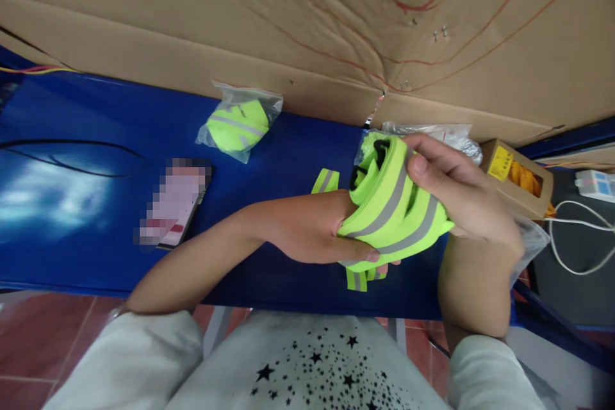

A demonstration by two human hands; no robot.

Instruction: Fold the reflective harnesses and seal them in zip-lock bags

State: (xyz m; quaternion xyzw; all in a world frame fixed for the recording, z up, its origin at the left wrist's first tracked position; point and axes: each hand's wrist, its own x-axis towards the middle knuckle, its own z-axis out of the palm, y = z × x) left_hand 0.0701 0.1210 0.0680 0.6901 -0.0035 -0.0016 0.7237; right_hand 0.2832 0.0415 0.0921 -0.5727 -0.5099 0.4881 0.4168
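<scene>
Both hands hold a rolled bundle of fluorescent yellow-green reflective straps (394, 211) with grey stripes, above the blue table. My left hand (317, 230) grips it from the lower left, thumb across the front and part of the fingers hidden underneath. On the upper right side, my right hand (451, 182) presses its thumb and fingers onto the bundle. Black pieces show inside the roll's upper left end. A loose strap end (327, 180) lies beyond my left wrist, and another strap end (357, 279) shows below the bundle.
A clear bag (237, 125) holding a similar yellow-green item lies on the blue table (269, 173). Left of my forearm is a phone (175, 205). Further right are a cardboard box (519, 179) with orange contents, plastic bags (451, 134) and a white cable (560, 250). Cardboard (307, 25) lines the back.
</scene>
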